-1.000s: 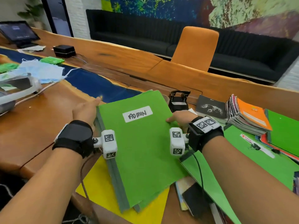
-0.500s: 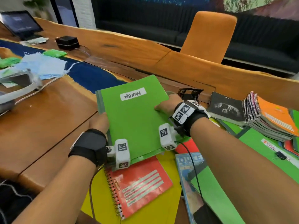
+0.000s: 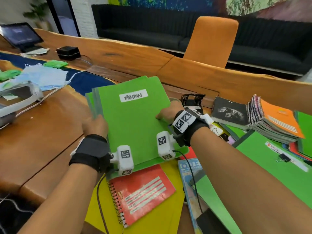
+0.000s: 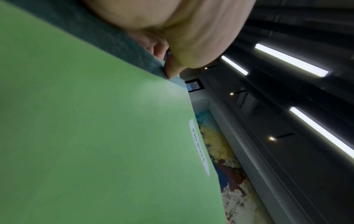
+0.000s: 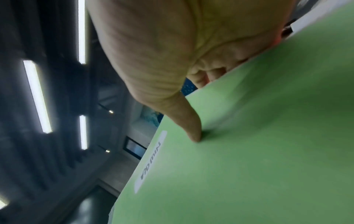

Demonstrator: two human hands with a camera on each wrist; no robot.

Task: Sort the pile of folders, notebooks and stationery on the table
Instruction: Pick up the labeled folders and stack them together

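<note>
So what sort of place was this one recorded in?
Probably an office lounge or meeting area: a long wooden table, a black sofa under a wall mural, an orange chair, and a monitor.

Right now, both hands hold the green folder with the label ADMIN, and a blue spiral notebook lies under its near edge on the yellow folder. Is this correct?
Not quite: the spiral notebook is red, not blue, as the head view shows. The rest stands: the left hand and right hand hold the green ADMIN folder, and the notebook lies on the yellow folder.
</note>
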